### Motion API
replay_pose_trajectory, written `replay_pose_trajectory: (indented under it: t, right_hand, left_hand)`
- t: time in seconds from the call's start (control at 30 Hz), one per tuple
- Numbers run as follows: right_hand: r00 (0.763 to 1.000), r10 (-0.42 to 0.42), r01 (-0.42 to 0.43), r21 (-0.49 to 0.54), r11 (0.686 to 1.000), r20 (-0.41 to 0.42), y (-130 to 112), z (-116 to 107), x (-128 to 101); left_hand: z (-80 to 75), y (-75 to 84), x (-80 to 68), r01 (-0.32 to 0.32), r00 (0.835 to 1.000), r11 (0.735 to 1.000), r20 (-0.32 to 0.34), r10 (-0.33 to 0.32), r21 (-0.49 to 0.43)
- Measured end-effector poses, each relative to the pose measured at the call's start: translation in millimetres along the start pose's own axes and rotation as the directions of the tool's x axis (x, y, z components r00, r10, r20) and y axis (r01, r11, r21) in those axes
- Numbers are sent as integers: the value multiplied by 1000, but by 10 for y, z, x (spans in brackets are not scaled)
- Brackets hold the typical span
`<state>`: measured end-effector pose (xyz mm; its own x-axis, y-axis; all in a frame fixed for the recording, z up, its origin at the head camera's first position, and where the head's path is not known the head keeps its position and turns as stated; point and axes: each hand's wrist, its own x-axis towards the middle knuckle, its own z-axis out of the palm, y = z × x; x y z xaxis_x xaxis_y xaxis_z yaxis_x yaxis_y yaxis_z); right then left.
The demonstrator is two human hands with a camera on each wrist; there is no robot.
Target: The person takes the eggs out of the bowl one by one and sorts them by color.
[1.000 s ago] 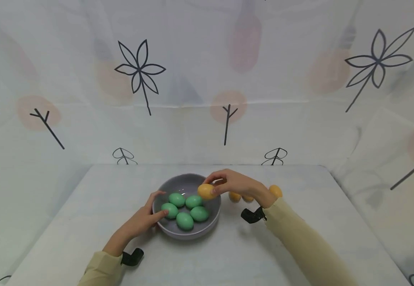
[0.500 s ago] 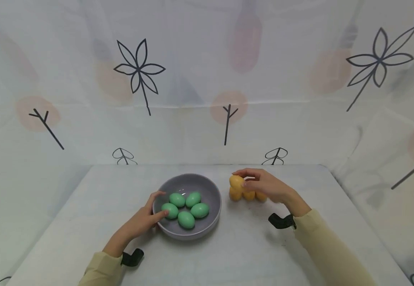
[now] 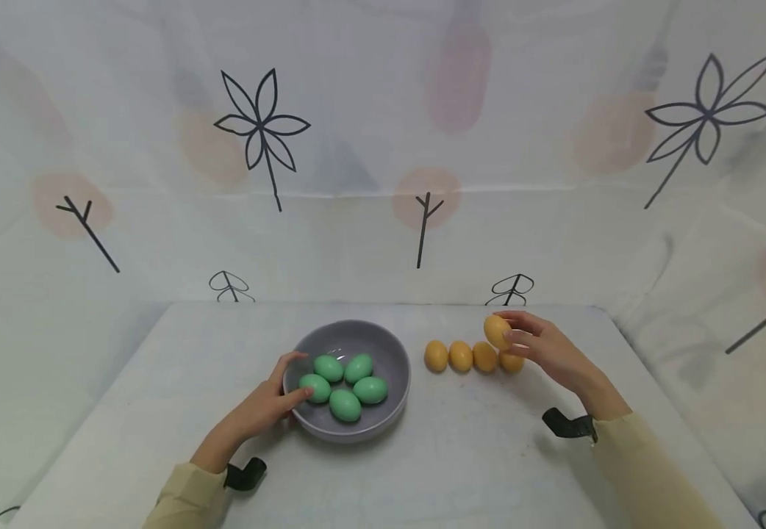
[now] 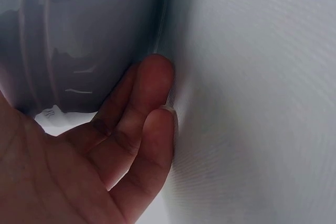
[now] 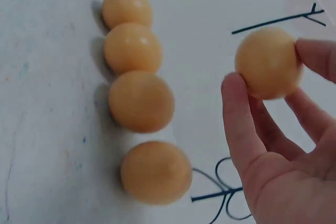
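We hold one orange egg (image 3: 497, 330) in our right hand (image 3: 542, 349), pinched between thumb and fingertips just above the far end of a row of four orange eggs (image 3: 472, 357) lying on the bench (image 3: 462, 455). The wrist view shows only the fingertips (image 5: 239, 103) on it, so the grip is light; a smooth, rounded shell could slip out if we loosen or turn the hand.

If we set it down too close to the row, it could nudge the last egg, and the others, touching or nearly so, could roll along the smooth bench.

Our left hand (image 3: 260, 408) rests against the outer wall of the grey bowl (image 3: 392, 360), fingers straight along its side with one fingertip at the rim, clasping nothing. Five green eggs (image 3: 345, 385) lie loose inside. A push from that hand could slide the bowl and set them rolling.
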<state>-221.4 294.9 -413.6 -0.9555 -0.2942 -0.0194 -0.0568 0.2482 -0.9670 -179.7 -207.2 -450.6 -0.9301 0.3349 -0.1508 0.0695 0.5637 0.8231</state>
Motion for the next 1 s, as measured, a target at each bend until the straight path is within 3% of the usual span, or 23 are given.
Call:
replay_pose_trajectory:
  t: [0.2, 0.4, 0.47, 0.57, 0.67, 0.8, 1.0]
  right_hand:
    - [992, 16, -7, 66, 998, -124, 133, -119, -82]
    - [990, 17, 16, 231, 973, -139, 278, -253, -153]
    - [989, 23, 14, 244, 970, -146, 320, -294, -175]
    - [987, 37, -10, 174, 985, -154, 372, -335, -209]
    - [984, 63, -58, 36, 998, -166, 410, -355, -239]
    - [977, 96, -119, -112, 987, -193, 446, -359, -262]
    - [970, 127, -174, -228, 958, -210, 510, -353, -261]
  left_hand:
    - [-8, 12, -8, -13, 1000, 1000, 7, 13, -13]
    - [1, -3, -5, 0, 1000, 1000, 5, 0, -16]
    - [0, -5, -3, -3, 1000, 1000, 3, 3, -14]
    - [-3, -5, 2, -1, 1000, 1000, 2, 1, -11]
    - [-4, -5, 4, 6, 1000, 1000, -1, -6, -11]
    - [-3, -4, 5, 11, 1000, 1000, 0, -11, -8]
    - [-12, 13, 7, 0, 1000, 1000, 5, 0, -11]
